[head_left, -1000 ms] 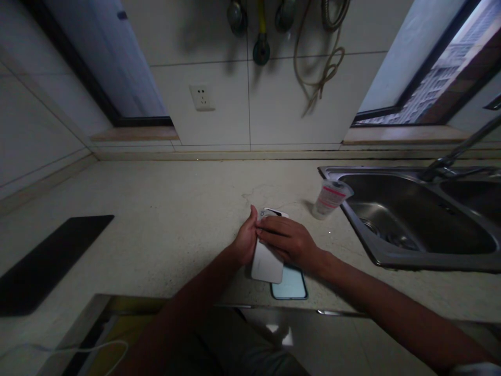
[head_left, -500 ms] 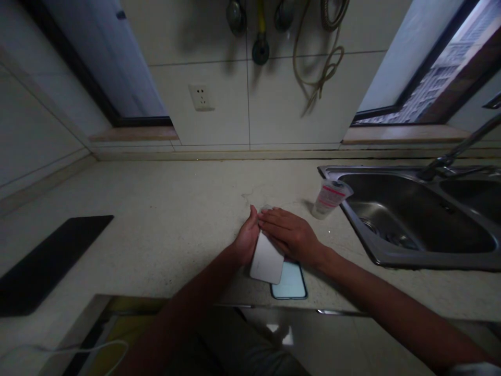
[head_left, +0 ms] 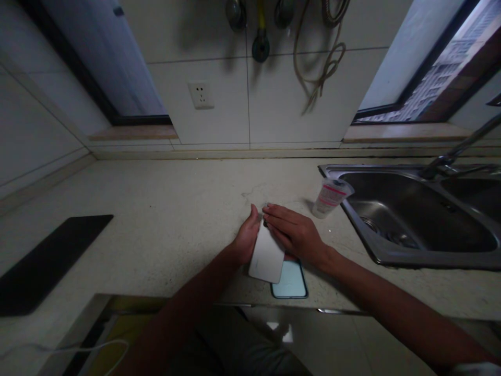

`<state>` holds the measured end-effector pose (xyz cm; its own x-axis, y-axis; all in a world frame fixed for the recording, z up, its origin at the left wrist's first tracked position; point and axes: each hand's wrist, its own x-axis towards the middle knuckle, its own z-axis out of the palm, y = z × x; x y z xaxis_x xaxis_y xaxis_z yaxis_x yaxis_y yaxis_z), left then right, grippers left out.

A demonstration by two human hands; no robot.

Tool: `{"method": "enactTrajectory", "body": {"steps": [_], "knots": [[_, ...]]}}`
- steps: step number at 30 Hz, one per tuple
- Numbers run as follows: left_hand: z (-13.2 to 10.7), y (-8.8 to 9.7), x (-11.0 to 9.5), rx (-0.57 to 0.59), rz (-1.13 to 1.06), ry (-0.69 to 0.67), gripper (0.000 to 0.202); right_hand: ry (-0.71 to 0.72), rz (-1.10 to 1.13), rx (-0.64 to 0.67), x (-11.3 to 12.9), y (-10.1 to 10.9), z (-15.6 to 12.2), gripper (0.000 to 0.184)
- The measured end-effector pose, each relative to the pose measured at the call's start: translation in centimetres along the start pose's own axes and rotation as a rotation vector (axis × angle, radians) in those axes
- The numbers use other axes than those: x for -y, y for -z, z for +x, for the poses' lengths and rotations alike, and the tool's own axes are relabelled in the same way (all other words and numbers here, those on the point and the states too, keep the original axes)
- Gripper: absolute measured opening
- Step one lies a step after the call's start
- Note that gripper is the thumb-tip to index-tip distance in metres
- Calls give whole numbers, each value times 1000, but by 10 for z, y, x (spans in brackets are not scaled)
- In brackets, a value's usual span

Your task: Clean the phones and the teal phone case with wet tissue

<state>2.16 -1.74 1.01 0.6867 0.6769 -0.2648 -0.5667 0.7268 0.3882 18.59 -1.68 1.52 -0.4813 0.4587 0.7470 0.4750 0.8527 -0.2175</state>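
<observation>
My left hand (head_left: 246, 239) grips the left edge of a white flat phone-like slab (head_left: 266, 256), tilted up off the pale countertop (head_left: 168, 219). My right hand (head_left: 293, 233) lies over the slab's upper part, fingers stretched flat and pointing left. Under the slab's near end lies a second flat device with a pale blue face and dark rim (head_left: 291, 282), close to the counter's front edge.
A small clear plastic cup with a red band (head_left: 329, 197) stands beside a steel sink (head_left: 410, 219) at right, with a tap (head_left: 457, 149) behind. A black mat (head_left: 47, 261) lies at left. A wall socket (head_left: 201, 94) and hanging utensils (head_left: 260, 31) are on the tiled wall.
The white slab has tilted up more on its left edge. My right hand has slid up and toward its far end, covering the camera corner that showed before.
</observation>
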Motion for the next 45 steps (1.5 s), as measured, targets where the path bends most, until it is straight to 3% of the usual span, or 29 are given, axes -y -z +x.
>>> {"method": "enactTrajectory", "body": {"steps": [6, 30, 38, 45], "knots": [[-7, -1, -4, 55, -26, 70, 74, -10, -21, -16, 0, 1, 0, 30], [-10, -2, -16, -23, 67, -5, 77, -124, -57, -37, -22, 2, -4, 28], [-16, -8, -22, 43, 78, -42, 75, -218, -108, -78, -34, 0, -9, 28], [-20, -14, -24, 29, 147, -31, 75, -250, -189, -68, -41, 0, -10, 25]]}}
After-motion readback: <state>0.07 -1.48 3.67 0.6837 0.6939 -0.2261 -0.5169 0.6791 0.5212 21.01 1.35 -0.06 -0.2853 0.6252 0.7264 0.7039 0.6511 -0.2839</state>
